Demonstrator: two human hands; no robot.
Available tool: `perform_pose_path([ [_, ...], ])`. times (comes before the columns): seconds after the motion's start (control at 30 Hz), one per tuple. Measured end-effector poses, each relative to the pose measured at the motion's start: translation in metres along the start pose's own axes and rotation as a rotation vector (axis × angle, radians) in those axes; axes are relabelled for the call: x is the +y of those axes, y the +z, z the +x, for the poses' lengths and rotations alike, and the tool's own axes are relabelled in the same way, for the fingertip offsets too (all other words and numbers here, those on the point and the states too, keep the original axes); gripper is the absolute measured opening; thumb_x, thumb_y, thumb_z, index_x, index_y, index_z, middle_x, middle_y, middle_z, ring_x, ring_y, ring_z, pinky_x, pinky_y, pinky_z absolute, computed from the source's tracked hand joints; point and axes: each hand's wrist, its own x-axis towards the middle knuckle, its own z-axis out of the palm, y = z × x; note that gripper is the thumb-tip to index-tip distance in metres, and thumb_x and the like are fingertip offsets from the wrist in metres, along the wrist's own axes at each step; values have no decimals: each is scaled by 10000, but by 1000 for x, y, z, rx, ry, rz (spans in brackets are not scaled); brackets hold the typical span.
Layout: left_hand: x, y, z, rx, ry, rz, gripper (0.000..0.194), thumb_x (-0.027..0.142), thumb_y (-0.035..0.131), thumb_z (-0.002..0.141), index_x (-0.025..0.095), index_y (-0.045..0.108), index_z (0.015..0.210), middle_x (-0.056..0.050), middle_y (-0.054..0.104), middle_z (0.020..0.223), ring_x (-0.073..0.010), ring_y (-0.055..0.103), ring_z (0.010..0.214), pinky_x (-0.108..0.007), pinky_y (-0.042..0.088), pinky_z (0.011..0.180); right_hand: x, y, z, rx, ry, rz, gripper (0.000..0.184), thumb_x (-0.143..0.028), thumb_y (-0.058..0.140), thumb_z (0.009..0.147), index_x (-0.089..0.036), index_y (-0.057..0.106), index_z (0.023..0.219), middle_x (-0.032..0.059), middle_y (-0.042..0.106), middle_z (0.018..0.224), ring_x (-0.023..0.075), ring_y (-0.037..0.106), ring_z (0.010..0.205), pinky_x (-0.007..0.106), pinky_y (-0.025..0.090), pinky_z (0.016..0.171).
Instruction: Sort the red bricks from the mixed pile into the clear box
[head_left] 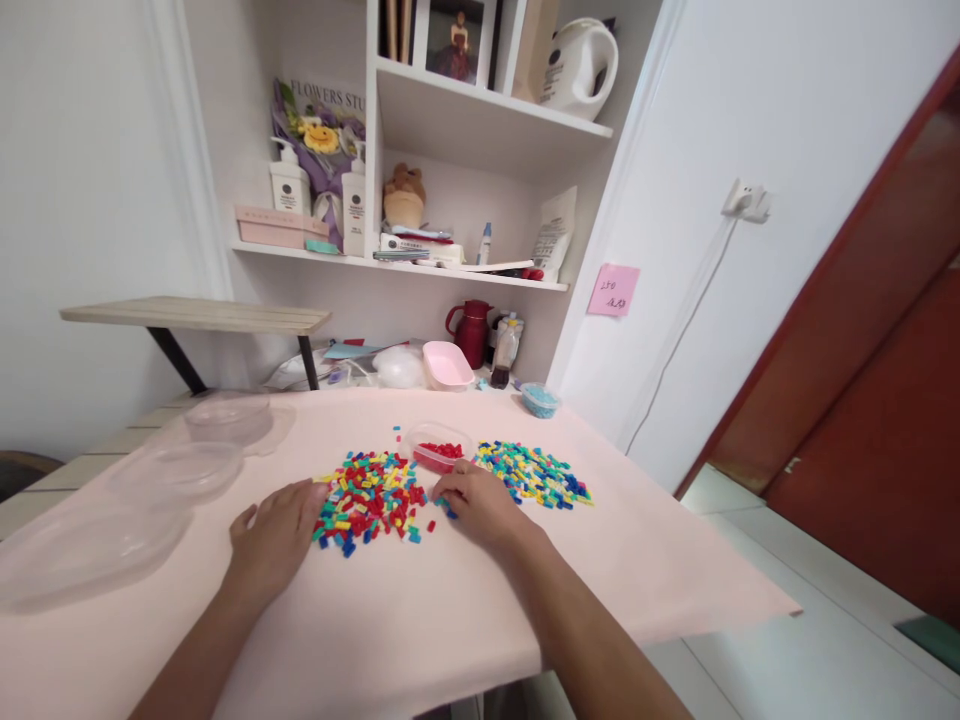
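Note:
My left hand (277, 530) lies on the pink table cover with fingers stretched out, its fingertips at the left edge of a pile of small mixed-colour plastic bricks (367, 505). Curled and close together, the fingers of my right hand (484, 505) reach down to the cover between this pile and a second one. Some blue bricks (448, 508) show by those fingertips; whether any are gripped is hidden. Just behind stands a clear tub (411, 436) with red bricks (439, 452) in it. The second brick pile (532, 475), mostly blue, green, yellow and white, spreads to the right.
Clear plastic tubs (176, 468) line the left side of the table. A tub of light blue pieces (540, 400) stands at the back right. Behind are a pink basin (448, 366), a red jug (471, 335) and a raised wooden shelf (195, 313).

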Motion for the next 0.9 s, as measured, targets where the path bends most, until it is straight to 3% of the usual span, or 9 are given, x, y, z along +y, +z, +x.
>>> perform_pose_path([
  [0.23,0,1,0,4,1,-1,541,454,197,976,304,632,1261,-36,589,1445,-245,450,1394,-525,243,1171,-7,1,-3,1,-23,-2,401,-72,539,833,-315,757,1067,29,618,989,160,594,845,254,426,758],
  [0.37,0,1,0,0,2,0,541,452,195,973,305,633,1257,-31,589,1445,-241,447,1397,-522,243,1169,-7,0,-3,43,18,-13,339,-79,535,841,-284,769,973,31,607,996,152,586,829,250,422,753],
  [0.47,0,1,0,-6,1,3,541,455,191,973,314,629,1257,-26,585,1450,-239,444,1398,-524,238,1168,-5,-1,-2,89,63,-15,318,-128,536,878,-294,768,1018,34,602,985,153,578,818,252,423,752],
  [0.77,-1,2,0,-12,-7,6,555,471,176,980,298,601,1291,-44,573,1464,-224,438,1401,-512,222,1176,-17,-2,-4,23,-21,37,412,-78,522,834,-310,771,1067,39,601,961,166,573,836,273,437,781],
  [0.9,0,2,-1,-8,2,6,544,472,191,981,299,609,1283,-46,579,1458,-224,443,1400,-506,226,1180,-16,-4,-4,2,-15,24,422,-20,523,765,-288,791,951,35,598,950,165,573,822,266,429,744],
])
